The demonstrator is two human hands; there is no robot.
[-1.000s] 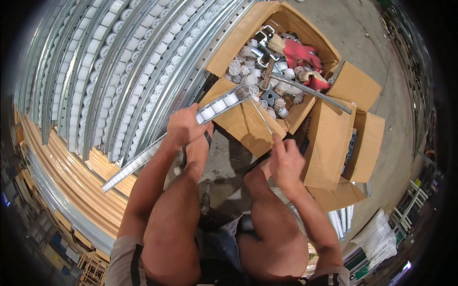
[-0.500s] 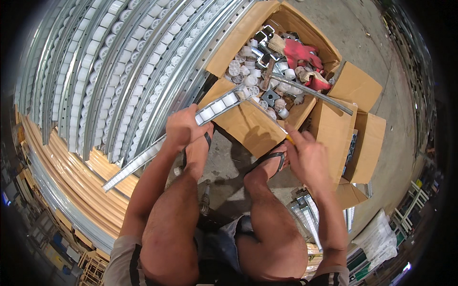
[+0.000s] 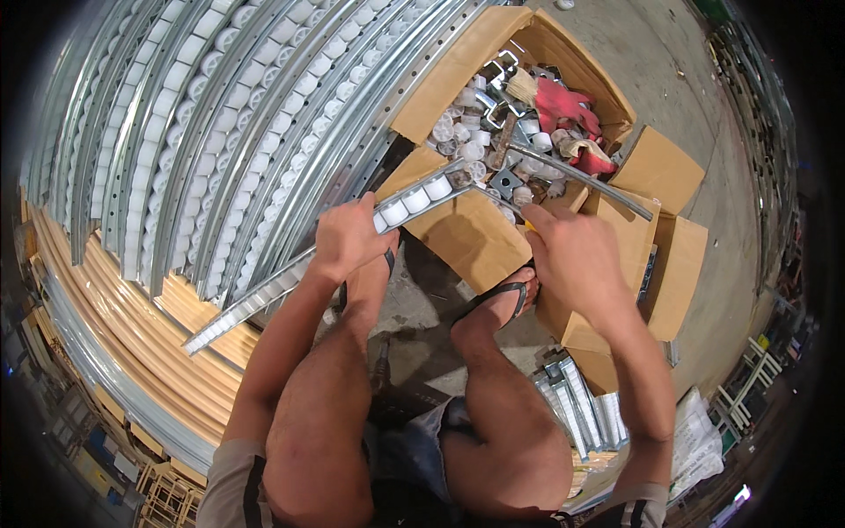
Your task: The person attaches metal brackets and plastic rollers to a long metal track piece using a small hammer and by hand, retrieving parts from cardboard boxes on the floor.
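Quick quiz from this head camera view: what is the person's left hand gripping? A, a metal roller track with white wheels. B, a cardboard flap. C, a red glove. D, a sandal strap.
A: the left hand is closed around a metal roller track whose white wheels show just past the fingers, above the open cardboard box of loose parts.

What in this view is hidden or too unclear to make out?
- Right hand: seen from the back, so anything in its fingers is hidden.
- Roller rail: its middle is covered by the left hand.
- Box contents: small white rollers and metal parts piled together, lower ones buried.
- Rail stack: cut off by the picture's rim.
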